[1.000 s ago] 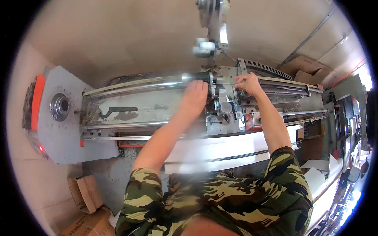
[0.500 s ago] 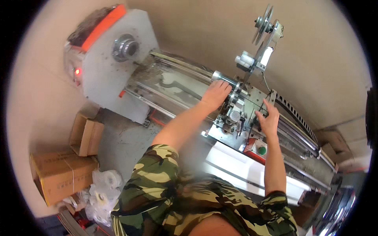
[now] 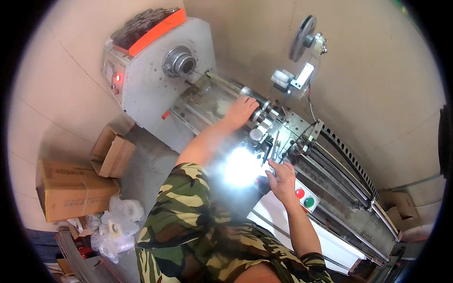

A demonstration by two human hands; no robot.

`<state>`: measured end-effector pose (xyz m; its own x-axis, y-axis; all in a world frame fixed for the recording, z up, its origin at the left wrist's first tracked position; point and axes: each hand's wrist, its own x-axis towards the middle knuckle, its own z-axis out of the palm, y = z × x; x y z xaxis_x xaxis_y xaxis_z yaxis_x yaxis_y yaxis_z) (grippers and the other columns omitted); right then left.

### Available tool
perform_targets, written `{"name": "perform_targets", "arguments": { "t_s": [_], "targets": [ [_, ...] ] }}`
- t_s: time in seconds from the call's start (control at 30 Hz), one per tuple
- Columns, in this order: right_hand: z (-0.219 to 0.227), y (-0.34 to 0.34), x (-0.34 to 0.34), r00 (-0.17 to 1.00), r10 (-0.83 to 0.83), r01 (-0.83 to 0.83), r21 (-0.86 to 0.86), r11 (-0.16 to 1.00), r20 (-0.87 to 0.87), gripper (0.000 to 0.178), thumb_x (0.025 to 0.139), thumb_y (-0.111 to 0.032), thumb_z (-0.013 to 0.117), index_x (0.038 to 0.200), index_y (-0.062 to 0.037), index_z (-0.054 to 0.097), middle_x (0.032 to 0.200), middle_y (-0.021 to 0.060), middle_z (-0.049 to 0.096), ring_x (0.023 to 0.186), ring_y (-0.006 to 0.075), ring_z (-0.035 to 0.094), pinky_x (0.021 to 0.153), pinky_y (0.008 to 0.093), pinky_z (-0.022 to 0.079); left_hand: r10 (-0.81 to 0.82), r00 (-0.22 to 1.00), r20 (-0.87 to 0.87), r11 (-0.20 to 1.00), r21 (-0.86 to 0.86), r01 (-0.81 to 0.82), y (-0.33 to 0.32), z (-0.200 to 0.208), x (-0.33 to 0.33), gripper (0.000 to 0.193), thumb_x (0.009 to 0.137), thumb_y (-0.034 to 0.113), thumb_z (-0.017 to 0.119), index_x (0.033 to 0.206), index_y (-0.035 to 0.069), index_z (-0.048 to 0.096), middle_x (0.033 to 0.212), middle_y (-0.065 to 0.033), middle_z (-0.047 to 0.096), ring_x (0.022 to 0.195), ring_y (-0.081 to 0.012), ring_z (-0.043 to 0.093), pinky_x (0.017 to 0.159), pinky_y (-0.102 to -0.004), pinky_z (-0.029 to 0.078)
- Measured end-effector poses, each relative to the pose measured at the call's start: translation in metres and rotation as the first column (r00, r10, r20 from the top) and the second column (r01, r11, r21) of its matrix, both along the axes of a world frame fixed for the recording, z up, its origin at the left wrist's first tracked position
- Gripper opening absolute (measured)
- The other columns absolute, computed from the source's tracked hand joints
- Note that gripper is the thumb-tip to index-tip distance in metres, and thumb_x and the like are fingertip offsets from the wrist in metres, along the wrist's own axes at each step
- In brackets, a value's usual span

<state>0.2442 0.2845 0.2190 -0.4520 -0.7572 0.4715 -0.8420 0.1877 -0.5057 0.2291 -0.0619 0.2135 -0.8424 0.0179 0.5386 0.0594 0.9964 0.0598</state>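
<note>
My left hand (image 3: pixel 241 112) lies over a shiny metal cylinder (image 3: pixel 250 95) on the machine's carriage, its fingers curled round the top. My right hand (image 3: pixel 282 178) is at the near edge of the carriage plate (image 3: pixel 293 123), thumb and forefinger apart. Beside its fingertips stand several thin dark tools (image 3: pixel 273 148); whether they touch is hard to tell. A round metal knob (image 3: pixel 255 135) sits between the hands. Strong glare (image 3: pixel 243 166) hides the plate's front left part. Just right of my right hand is a button box with a red button (image 3: pixel 300 193) and a green button (image 3: pixel 309 202).
A grey machine head (image 3: pixel 146 70) with a round chuck (image 3: pixel 180 62) stands at far left. Long rails (image 3: pixel 347 177) run to the lower right. Above the carriage, an arm carries a reel (image 3: pixel 302 38). Cardboard boxes (image 3: pixel 78 191) and plastic-wrapped rolls (image 3: pixel 118 224) lie at left.
My right hand has come from the carriage's far right side to its near edge by the thin tools. My left hand stays on the cylinder. The view has shifted, and bright glare has appeared.
</note>
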Motion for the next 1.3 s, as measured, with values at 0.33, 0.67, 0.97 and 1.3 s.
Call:
{"name": "perform_targets", "arguments": {
  "t_s": [0.33,0.67,0.97,1.3],
  "targets": [
    [0.024,-0.151,-0.019,0.99,-0.091,0.086,-0.051,0.995,-0.106,0.037,0.08,-0.014,0.078,0.116,-0.0107,0.071,0.101,0.0086,0.073,0.093,0.0279,0.066,0.088,0.0411,0.049,0.241,0.951,-0.195,0.846,0.523,-0.107,-0.078,-0.031,0.034,0.057,0.073,0.021,0.079,0.123,0.0,0.06,0.124,-0.0159,0.062,0.118,-0.0324,0.057,0.104,-0.0431,0.044],
    [-0.004,-0.176,-0.011,0.918,-0.342,0.333,-0.08,0.94,-0.2,0.025,0.078,-0.012,0.077,0.103,-0.0137,0.075,0.075,0.0076,0.065,0.071,0.0285,0.06,0.069,0.0417,0.048,0.586,0.784,0.203,-0.399,0.915,0.062,-0.244,-0.036,0.0,0.026,0.095,0.023,0.072,0.09,-0.003,0.068,0.082,-0.0084,0.069,0.067,-0.0161,0.063,0.063,-0.0279,0.052],
    [0.006,-0.182,-0.008,0.914,-0.341,0.331,-0.083,0.94,-0.221,0.024,0.078,-0.011,0.077,0.101,-0.0118,0.074,0.077,0.0082,0.066,0.072,0.0282,0.061,0.069,0.0409,0.048,0.59,0.797,0.129,-0.253,0.967,0.031,-0.269,-0.041,-0.001,0.016,0.095,0.009,0.066,0.084,-0.003,0.068,0.081,-0.0108,0.07,0.067,-0.0171,0.065,0.06,-0.0288,0.053],
    [0.006,-0.174,-0.009,0.93,-0.305,0.295,-0.079,0.952,-0.207,0.022,0.079,-0.011,0.077,0.101,-0.011,0.075,0.079,0.0074,0.069,0.073,0.028,0.062,0.07,0.0408,0.049,0.647,0.735,0.203,-0.265,0.964,-0.032,-0.284,-0.061,0.0,0.021,0.095,0.016,0.066,0.099,-0.005,0.067,0.091,-0.0164,0.07,0.083,-0.0262,0.067,0.078,-0.04,0.052]
  ]
}}
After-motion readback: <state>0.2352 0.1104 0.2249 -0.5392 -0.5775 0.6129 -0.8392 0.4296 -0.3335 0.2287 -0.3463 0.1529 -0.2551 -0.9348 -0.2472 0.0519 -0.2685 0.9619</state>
